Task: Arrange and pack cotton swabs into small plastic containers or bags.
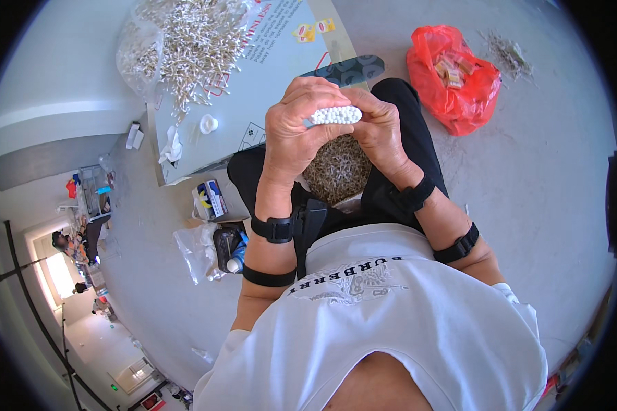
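Note:
Between my two hands is a tight bundle of cotton swabs (336,115), its white tips facing up in a flattened oval. My left hand (291,127) wraps the bundle's left side, fingers over the far edge and thumb along the near one. At the right end, my right hand (384,137) pinches it with thumb and fingers. Below them, between my knees, a container holds many loose swabs (336,171). A big heap of cotton swabs (202,51) in a clear plastic bag lies on the table at the upper left.
The table (219,127) carries a small white round piece (208,124), crumpled white tissue (171,145) and yellow packets (304,32). A red plastic bag (469,103) with small packs stands on the floor at right, near scattered debris (509,55). At left are a box (210,200) and clear plastic (196,250).

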Demonstrator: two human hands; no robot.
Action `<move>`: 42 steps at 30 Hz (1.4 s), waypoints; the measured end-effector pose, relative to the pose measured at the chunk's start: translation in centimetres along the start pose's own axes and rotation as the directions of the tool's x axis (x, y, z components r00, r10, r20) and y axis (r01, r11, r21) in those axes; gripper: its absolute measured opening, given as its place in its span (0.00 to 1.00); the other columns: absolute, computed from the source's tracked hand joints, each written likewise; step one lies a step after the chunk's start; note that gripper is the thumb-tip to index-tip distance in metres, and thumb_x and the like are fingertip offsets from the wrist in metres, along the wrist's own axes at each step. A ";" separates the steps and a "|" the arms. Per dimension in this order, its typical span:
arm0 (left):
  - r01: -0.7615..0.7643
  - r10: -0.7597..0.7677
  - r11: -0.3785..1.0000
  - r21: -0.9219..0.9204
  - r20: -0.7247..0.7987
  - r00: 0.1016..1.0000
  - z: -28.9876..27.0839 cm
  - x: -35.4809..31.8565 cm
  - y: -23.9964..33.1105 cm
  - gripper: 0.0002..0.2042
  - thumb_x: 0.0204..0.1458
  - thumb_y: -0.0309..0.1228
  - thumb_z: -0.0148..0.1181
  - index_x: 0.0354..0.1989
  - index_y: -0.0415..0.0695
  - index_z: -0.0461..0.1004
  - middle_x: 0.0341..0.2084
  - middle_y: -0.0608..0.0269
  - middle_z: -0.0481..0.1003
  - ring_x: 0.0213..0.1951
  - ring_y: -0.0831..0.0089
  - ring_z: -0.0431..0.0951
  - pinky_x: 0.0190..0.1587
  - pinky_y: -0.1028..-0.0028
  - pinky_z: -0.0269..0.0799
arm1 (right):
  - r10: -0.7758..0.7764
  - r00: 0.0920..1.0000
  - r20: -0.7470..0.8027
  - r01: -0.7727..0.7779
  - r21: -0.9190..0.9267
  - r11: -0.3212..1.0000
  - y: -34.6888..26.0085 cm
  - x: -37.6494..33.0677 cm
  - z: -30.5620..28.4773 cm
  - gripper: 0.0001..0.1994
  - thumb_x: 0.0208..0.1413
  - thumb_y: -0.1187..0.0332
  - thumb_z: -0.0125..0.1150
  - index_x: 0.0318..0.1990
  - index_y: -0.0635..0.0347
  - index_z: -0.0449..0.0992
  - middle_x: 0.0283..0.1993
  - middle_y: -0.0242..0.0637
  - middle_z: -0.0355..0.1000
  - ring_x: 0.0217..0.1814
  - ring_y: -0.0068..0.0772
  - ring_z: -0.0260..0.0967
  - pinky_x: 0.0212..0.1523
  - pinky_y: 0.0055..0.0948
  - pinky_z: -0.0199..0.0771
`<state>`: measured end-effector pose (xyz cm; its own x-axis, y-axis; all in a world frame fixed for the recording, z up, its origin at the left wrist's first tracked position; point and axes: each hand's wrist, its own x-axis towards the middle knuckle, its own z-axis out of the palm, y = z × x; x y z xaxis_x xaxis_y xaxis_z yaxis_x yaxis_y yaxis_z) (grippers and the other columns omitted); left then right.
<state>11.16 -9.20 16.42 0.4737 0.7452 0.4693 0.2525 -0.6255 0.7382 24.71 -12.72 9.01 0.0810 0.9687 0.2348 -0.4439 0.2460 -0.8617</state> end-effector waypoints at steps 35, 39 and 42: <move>0.057 -0.057 0.998 0.011 -0.001 0.998 0.2 -0.7 -0.7 0.15 0.34 0.24 0.74 0.33 0.44 0.79 0.33 0.66 0.79 0.46 0.66 0.75 0.51 0.69 0.70 | -0.159 0.987 -0.010 0.138 -0.444 0.885 0.2 0.2 0.0 0.17 0.40 0.76 0.71 0.42 0.60 0.78 0.40 0.35 0.77 0.42 0.33 0.71 0.48 0.31 0.70; 0.064 -0.064 0.998 0.008 -0.007 0.998 0.2 -0.7 -0.6 0.15 0.33 0.22 0.74 0.32 0.44 0.80 0.34 0.67 0.78 0.46 0.66 0.75 0.50 0.69 0.70 | -0.161 0.987 0.009 0.147 -0.461 0.875 0.2 0.3 -0.1 0.17 0.39 0.75 0.71 0.41 0.60 0.79 0.40 0.37 0.77 0.42 0.37 0.72 0.48 0.33 0.70; 0.049 -0.049 0.998 0.047 0.002 0.999 0.4 -0.5 -0.1 0.15 0.32 0.22 0.74 0.32 0.45 0.80 0.33 0.67 0.77 0.46 0.67 0.74 0.50 0.69 0.70 | -0.165 0.986 -0.006 0.148 -0.407 0.901 0.4 0.2 0.1 0.16 0.39 0.75 0.71 0.39 0.60 0.79 0.39 0.38 0.78 0.42 0.39 0.72 0.47 0.33 0.70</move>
<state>11.28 -9.66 15.92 0.4622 0.7746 0.4318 0.3149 -0.5985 0.7366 24.47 -12.44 8.74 0.1588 0.9150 0.3709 -0.0246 0.3792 -0.9250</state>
